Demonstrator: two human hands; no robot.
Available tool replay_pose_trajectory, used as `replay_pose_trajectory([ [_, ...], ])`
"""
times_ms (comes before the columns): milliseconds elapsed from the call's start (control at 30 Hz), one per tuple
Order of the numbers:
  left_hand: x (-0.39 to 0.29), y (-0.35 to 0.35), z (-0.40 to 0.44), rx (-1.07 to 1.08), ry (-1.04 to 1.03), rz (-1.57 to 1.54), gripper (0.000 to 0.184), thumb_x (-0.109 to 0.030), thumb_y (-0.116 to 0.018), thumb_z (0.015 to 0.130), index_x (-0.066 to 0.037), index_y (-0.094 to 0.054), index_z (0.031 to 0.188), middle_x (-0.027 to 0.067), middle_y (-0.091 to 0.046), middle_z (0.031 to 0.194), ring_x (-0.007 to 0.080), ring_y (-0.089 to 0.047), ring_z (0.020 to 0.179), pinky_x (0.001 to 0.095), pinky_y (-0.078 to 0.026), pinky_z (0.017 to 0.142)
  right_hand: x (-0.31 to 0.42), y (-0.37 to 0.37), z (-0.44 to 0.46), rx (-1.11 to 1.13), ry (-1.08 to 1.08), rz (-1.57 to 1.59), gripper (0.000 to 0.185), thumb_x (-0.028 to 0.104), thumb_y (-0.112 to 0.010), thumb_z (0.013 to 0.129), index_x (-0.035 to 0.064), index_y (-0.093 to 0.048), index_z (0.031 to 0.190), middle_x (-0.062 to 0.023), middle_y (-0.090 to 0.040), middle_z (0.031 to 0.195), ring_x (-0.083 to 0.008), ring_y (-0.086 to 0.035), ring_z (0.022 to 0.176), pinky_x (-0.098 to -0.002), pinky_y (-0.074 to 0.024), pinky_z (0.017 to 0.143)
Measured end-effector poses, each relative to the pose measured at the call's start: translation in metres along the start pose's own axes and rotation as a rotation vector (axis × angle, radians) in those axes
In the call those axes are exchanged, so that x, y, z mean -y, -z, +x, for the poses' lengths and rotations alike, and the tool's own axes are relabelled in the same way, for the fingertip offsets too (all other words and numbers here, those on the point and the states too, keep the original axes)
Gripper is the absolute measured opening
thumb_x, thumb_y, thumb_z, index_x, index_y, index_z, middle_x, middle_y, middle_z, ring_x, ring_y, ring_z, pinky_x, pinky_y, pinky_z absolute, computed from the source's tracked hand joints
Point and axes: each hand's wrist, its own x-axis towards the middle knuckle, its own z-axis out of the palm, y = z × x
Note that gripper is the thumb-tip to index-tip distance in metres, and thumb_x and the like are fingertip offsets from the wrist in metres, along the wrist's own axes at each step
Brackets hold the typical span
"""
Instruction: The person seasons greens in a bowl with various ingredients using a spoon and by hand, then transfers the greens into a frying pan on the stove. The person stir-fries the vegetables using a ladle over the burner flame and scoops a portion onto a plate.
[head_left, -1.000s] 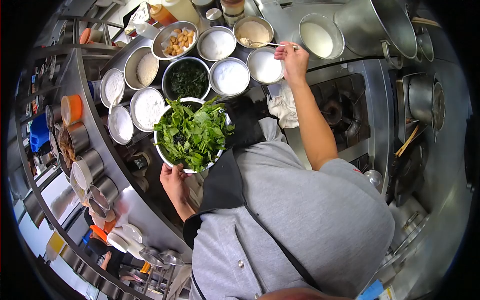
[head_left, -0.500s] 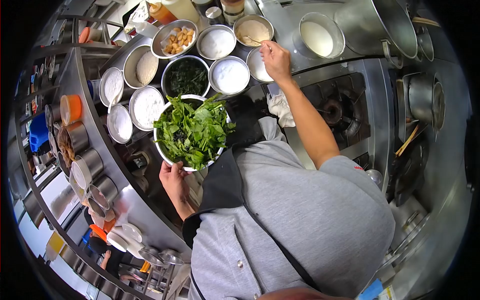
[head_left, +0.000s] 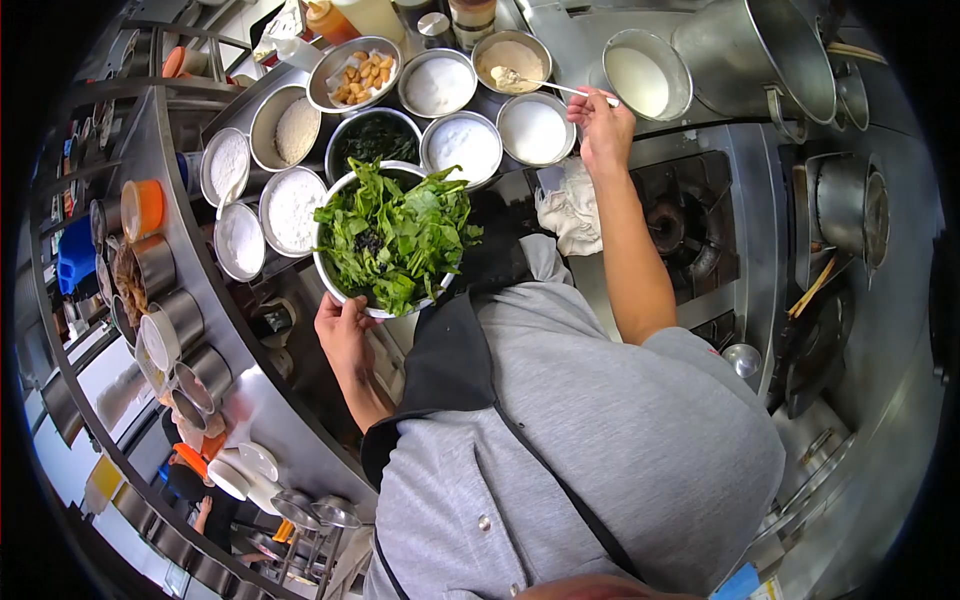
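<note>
My left hand [head_left: 345,330] grips the near rim of a metal bowl [head_left: 326,270] heaped with leafy greens [head_left: 400,235]. My right hand [head_left: 600,118] is closed on the handle end of a spoon [head_left: 550,88]. The spoon's head carries a lump of pale beige powder and lies over the bowl of beige powder [head_left: 520,58]. Just below the spoon is a bowl of white powder [head_left: 533,132]. Behind the greens stands a bowl of dark green leaves [head_left: 375,138], partly covered by them.
More bowls of white powder [head_left: 438,84] and one of brown pieces [head_left: 365,78] surround these. A pot of pale liquid [head_left: 642,80] stands right, above the stove burner [head_left: 685,220]. A white cloth [head_left: 572,210] lies beside my right forearm. Part of another person [head_left: 205,515] shows lower left.
My right hand dipped to the beige powder bowl and has drawn back right, the spoon's head now holding a lump. The greens bowl has shifted slightly upward with my left hand.
</note>
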Motion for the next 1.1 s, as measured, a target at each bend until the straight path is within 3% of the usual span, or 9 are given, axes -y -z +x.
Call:
replay_pose_trajectory([
  [200, -0.001, -0.018, 0.019, 0.062, -0.016, 0.038, 0.005, 0.000, -0.058, 0.086, -0.001, -0.059, 0.091, 0.0001, -0.056, 0.072, 0.0056, -0.047, 0.052, 0.0281, -0.056, 0.054, 0.034, -0.003, -0.019, 0.048, 0.025, 0.047, 0.017, 0.009, -0.057, 0.096, -0.0063, -0.065, 0.098, -0.0119, -0.067, 0.077, -0.0173, -0.064, 0.062, -0.0277, -0.0541, 0.056],
  [433, -0.014, -0.054, 0.040, 0.132, -0.034, 0.059, 0.006, 0.001, -0.060, 0.084, 0.000, -0.059, 0.090, 0.0033, -0.058, 0.073, 0.0094, -0.054, 0.053, 0.0275, -0.058, 0.054, 0.099, -0.030, -0.085, 0.357, -0.007, 0.083, 0.022, 0.013, -0.059, 0.099, -0.0073, -0.067, 0.101, -0.0091, -0.066, 0.076, -0.0139, -0.061, 0.062, -0.0261, -0.0505, 0.055],
  [533, -0.015, -0.060, 0.043, 0.212, -0.055, 0.095, 0.005, -0.002, -0.058, 0.086, 0.000, -0.060, 0.090, 0.0048, -0.063, 0.080, 0.0098, -0.060, 0.061, 0.0267, -0.058, 0.057, 0.110, -0.050, -0.118, 0.368, 0.319, -0.337, 0.025, 0.016, -0.060, 0.102, -0.0067, -0.069, 0.106, -0.0082, -0.068, 0.080, -0.0106, -0.062, 0.067, -0.0244, -0.0521, 0.059],
  [633, -0.012, -0.062, 0.044, 0.232, -0.057, 0.098, 0.005, -0.001, -0.058, 0.086, 0.000, -0.060, 0.091, 0.0047, -0.062, 0.080, 0.0099, -0.060, 0.061, 0.0265, -0.059, 0.057, 0.110, -0.046, -0.114, 0.273, 0.429, -0.368, 0.025, 0.015, -0.059, 0.102, -0.0071, -0.069, 0.106, -0.0077, -0.068, 0.079, -0.0102, -0.062, 0.067, -0.0238, -0.0520, 0.060],
  [767, -0.002, -0.052, 0.045, 0.224, -0.087, 0.041, 0.006, 0.002, -0.059, 0.084, 0.001, -0.060, 0.089, 0.0038, -0.060, 0.075, 0.0089, -0.056, 0.055, 0.0255, -0.056, 0.054, 0.092, -0.014, -0.084, 0.130, 0.418, -0.431, 0.024, 0.015, -0.058, 0.102, -0.0070, -0.069, 0.104, -0.0066, -0.068, 0.077, -0.0083, -0.061, 0.065, -0.0230, -0.0507, 0.059],
  [833, -0.009, -0.045, 0.031, 0.168, -0.067, 0.110, 0.006, 0.002, -0.059, 0.084, -0.001, -0.060, 0.090, 0.0011, -0.059, 0.075, 0.0062, -0.049, 0.054, 0.0254, -0.054, 0.054, 0.069, 0.011, -0.070, 0.078, 0.299, -0.516, 0.023, 0.015, -0.059, 0.100, -0.0050, -0.070, 0.101, -0.0045, -0.067, 0.073, -0.0074, -0.059, 0.061, -0.0231, -0.0497, 0.055],
  [1033, 0.008, -0.017, 0.026, 0.130, -0.072, 0.102, 0.009, 0.001, -0.058, 0.085, 0.000, -0.062, 0.093, 0.0003, -0.058, 0.073, 0.0057, -0.049, 0.055, 0.0256, -0.054, 0.054, -0.002, 0.034, -0.059, 0.121, 0.268, -0.606, 0.023, 0.015, -0.059, 0.099, -0.0050, -0.071, 0.098, -0.0070, -0.069, 0.072, -0.0094, -0.063, 0.060, -0.0248, -0.0517, 0.054],
  [1100, 0.009, -0.015, 0.025, 0.099, -0.035, 0.096, 0.008, 0.001, -0.057, 0.085, 0.000, -0.062, 0.092, -0.0001, -0.058, 0.071, 0.0058, -0.049, 0.054, 0.0257, -0.054, 0.053, -0.013, 0.035, -0.060, 0.121, 0.102, -0.517, 0.024, 0.015, -0.058, 0.099, -0.0064, -0.070, 0.097, -0.0083, -0.069, 0.072, -0.0115, -0.065, 0.061, -0.0259, -0.0536, 0.055],
])
